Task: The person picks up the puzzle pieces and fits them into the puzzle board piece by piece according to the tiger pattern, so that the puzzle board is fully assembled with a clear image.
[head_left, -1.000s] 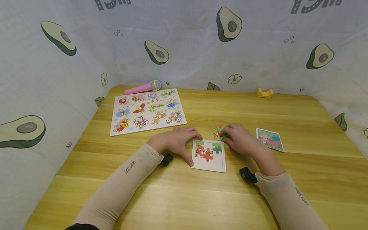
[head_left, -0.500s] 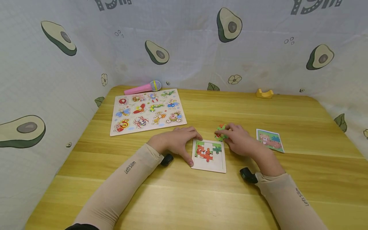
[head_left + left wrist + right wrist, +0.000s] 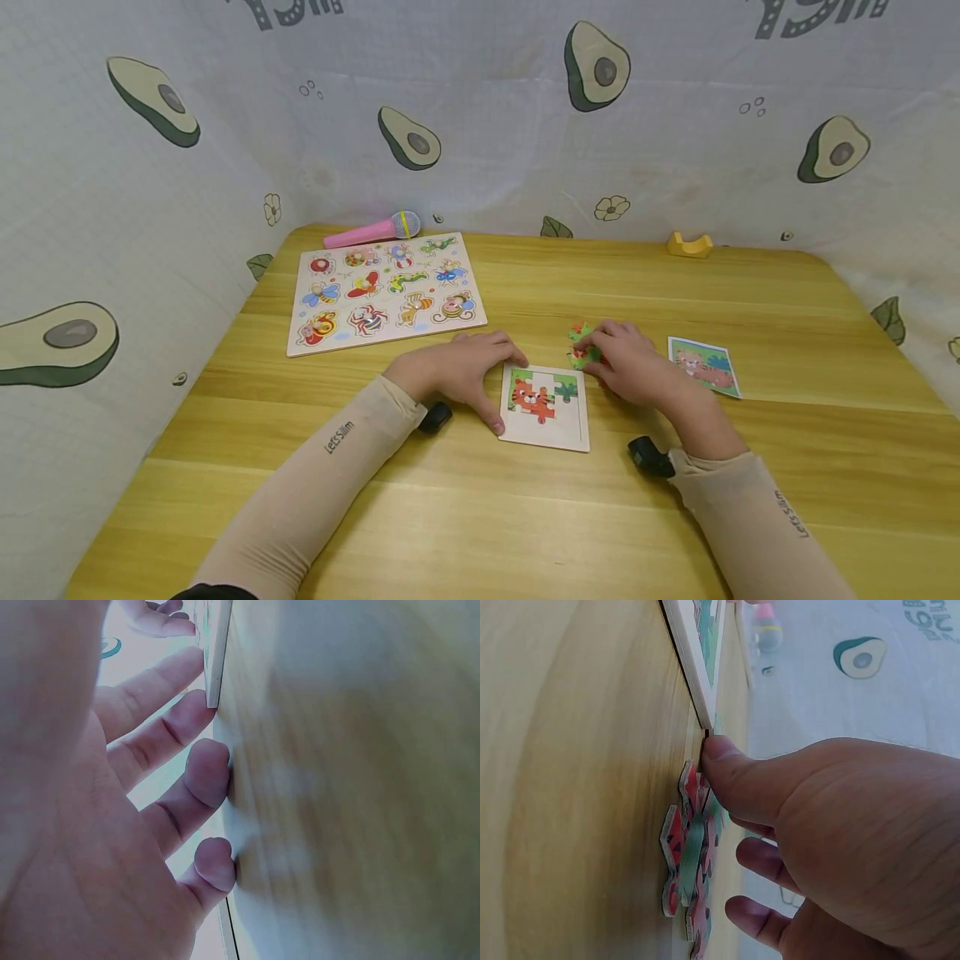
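Observation:
A small square puzzle board lies flat, its tray partly filled with tiger and green leaf pieces. My left hand holds its left side, thumb at the near corner and forefinger at the far corner. In the left wrist view, the other fingers rest on the tabletop beside its edge. Beyond its far right corner lies a small heap of loose jigsaw pieces, red and green. My right hand reaches over them, forefinger and thumb touching the heap. The forefinger's tip is hidden in the right wrist view.
A larger wooden insect peg puzzle lies at the back left, with a pink toy microphone behind it. A picture card lies right of my right hand. A yellow cradle-shaped block stands at the back edge of the wooden table.
My right hand's fingertips have shifted over the loose jigsaw pieces, and the heap has slid slightly to the right. My left hand and the board stay where they were.

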Tool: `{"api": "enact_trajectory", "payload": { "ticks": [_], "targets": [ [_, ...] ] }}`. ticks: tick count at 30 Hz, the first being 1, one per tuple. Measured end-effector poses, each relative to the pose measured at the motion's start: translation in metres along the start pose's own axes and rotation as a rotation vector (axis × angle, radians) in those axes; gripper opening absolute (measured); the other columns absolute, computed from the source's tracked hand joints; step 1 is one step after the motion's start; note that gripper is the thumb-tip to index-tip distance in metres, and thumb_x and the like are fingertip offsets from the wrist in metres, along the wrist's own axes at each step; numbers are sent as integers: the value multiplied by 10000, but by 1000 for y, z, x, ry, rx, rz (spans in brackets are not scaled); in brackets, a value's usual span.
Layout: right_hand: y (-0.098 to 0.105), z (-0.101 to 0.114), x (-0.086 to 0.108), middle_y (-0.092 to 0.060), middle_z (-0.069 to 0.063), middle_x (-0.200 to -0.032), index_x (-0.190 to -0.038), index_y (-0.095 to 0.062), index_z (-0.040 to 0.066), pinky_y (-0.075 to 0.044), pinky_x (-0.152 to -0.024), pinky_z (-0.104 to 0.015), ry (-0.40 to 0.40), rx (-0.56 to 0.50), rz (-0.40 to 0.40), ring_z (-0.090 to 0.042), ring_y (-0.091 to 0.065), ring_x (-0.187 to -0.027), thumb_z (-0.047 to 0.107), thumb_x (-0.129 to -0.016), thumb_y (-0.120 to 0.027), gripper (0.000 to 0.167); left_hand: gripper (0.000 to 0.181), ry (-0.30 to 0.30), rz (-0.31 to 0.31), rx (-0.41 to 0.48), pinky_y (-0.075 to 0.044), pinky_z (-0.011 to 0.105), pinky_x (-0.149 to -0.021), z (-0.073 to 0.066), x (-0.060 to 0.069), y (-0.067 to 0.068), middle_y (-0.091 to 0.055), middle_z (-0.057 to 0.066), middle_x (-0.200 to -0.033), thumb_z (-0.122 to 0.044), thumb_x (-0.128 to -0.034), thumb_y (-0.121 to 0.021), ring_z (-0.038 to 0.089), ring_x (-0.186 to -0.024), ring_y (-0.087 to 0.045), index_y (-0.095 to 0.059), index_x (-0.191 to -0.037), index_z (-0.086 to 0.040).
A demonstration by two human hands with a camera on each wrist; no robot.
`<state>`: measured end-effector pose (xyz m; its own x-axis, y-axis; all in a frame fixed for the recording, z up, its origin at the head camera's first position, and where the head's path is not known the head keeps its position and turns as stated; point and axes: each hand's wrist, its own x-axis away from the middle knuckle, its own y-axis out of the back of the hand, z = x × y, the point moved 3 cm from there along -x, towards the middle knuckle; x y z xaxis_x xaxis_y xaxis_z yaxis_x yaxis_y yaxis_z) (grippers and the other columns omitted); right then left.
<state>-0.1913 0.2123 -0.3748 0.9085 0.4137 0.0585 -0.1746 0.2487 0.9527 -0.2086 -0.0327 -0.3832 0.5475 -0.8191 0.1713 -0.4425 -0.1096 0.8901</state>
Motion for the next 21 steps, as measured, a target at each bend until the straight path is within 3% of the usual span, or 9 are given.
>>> {"api": "enact_trajectory", "payload": {
  "ticks": [10, 14, 17, 21],
  "targets": [
    [6, -4, 1, -565, -203, -1215, -1195, -634, 13, -318, -1023, -617, 13, -28, -25, -431, -452, -1181, 145, -984, -670, 251, 941, -3, -3, 0, -285, 407, -1072, 0, 0, 1, -470, -75, -1355, -636, -656, -870, 110, -1286, -418, -514, -1427, -230],
    [13, -4, 1, -574, -208, -1203, -1212, -628, 7, -317, -1025, -606, -18, -67, -30, -430, -453, -1182, 166, -999, -649, 266, 936, -1, -4, -3, -286, 399, -1069, 0, 0, 0, -471, -76, -1351, -634, -659, -870, 109, -1284, -420, -516, -1425, -229],
    [18, 0, 2, -576, -205, -1232, -1224, -629, 15, -360, -1002, -597, -35, -128, -25, -416, -464, -1178, 188, -1000, -654, 284, 933, 1, -5, -4, -288, 393, -1062, 1, 0, 0, -472, -79, -1345, -634, -660, -870, 106, -1281, -422, -518, -1424, -229],
    [21, 6, 4, -614, -159, -1206, -1198, -663, 37, -454, -925, -542, 0, -178, -17, -356, -540, -1105, 213, -972, -700, 290, 934, 2, -1, 7, -289, 397, -1055, 1, 0, 0, -467, -76, -1347, -635, -662, -868, 107, -1284, -414, -514, -1426, -231]
  ]
}}
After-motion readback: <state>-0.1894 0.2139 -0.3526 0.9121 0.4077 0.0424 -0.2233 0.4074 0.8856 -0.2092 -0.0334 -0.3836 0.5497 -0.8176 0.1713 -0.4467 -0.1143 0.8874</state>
